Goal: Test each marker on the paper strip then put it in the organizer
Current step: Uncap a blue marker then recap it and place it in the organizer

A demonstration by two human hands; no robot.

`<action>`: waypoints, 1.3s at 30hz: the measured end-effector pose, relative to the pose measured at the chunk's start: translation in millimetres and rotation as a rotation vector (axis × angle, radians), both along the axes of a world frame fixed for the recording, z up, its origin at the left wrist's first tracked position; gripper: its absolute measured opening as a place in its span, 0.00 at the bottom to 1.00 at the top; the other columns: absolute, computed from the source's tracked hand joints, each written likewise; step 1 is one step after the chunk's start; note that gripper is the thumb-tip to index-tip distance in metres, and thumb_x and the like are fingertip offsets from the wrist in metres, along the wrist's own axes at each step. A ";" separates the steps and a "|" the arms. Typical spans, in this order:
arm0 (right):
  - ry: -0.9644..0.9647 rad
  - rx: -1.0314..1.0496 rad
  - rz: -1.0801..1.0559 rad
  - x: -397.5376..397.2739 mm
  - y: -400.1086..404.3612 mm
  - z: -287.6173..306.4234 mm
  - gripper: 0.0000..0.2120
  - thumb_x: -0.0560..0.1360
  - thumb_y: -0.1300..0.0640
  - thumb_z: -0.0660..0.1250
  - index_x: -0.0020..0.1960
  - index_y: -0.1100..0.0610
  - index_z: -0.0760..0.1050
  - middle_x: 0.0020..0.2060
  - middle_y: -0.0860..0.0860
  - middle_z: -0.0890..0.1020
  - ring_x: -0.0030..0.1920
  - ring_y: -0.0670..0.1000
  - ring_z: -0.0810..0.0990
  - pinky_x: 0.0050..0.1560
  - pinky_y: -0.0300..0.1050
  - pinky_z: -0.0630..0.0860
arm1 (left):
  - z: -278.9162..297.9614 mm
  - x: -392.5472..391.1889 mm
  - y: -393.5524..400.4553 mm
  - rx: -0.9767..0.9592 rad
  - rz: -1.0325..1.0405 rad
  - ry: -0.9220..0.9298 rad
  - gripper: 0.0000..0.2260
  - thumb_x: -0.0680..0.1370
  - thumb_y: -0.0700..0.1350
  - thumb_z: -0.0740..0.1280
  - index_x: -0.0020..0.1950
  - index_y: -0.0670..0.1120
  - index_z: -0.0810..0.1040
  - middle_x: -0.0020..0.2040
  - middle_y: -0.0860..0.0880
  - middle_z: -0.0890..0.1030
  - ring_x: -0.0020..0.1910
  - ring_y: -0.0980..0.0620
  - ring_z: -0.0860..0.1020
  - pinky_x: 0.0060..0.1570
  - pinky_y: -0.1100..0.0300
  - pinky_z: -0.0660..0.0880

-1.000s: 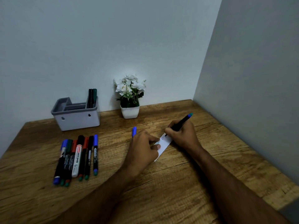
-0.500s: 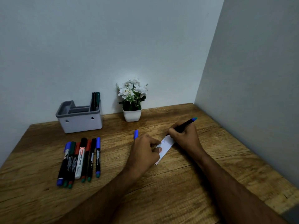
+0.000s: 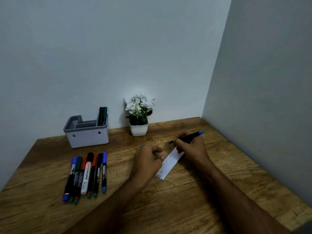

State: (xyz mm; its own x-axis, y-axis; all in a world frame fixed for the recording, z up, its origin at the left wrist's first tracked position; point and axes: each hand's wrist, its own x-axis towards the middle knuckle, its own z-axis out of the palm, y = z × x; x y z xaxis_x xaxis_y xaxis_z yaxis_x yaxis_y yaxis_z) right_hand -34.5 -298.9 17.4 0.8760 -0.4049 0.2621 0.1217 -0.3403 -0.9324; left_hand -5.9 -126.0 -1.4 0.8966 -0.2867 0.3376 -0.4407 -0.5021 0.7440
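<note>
My right hand (image 3: pixel 192 147) grips a black marker (image 3: pixel 187 137) with a blue-green end. Its tip points left, just above the far end of the white paper strip (image 3: pixel 168 164). The strip lies on the wooden table (image 3: pixel 194 191) and bears small scribbles. My left hand (image 3: pixel 148 159) is curled at the strip's left edge, fingertips touching it, and holds a blue cap (image 3: pixel 142 145) that peeks out above the fist. The grey organizer (image 3: pixel 87 134) stands at the back left with two dark markers (image 3: pixel 103 115) upright in its right rear compartment.
Several capped markers (image 3: pixel 86 173) lie side by side on the table left of my left hand. A white pot of white flowers (image 3: pixel 139 115) stands against the back wall. A grey wall borders the table on the right.
My right hand has lifted the marker off the strip and tilted it flatter, tip pointing left. More of the strip shows between my hands. The camera view has shifted slightly.
</note>
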 end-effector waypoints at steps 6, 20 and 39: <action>-0.070 0.055 0.043 0.7 7.0 11.2 0.01 0.76 0.66 0.73 0.46 0.64 0.83 0.36 0.61 0.86 0.33 0.51 0.83 0.34 0.42 0.81 | 16.6 35.4 13.0 0.056 0.197 0.010 0.11 0.72 0.42 0.73 0.54 0.44 0.85 0.47 0.49 0.85 0.46 0.55 0.81 0.44 0.64 0.76; -0.074 0.070 0.146 4.8 28.3 18.0 0.00 0.76 0.66 0.74 0.47 0.63 0.83 0.36 0.57 0.87 0.33 0.49 0.84 0.34 0.40 0.80 | 24.3 47.4 9.6 0.352 0.318 0.152 0.09 0.70 0.45 0.72 0.47 0.44 0.81 0.48 0.45 0.81 0.49 0.47 0.80 0.36 0.58 0.75; -0.255 0.132 0.187 -9.0 34.1 24.9 0.07 0.78 0.69 0.70 0.47 0.64 0.86 0.35 0.60 0.86 0.33 0.54 0.84 0.33 0.45 0.80 | 58.2 52.1 26.7 -0.382 0.255 0.589 0.07 0.71 0.38 0.76 0.45 0.36 0.83 0.40 0.41 0.85 0.38 0.47 0.84 0.40 0.55 0.82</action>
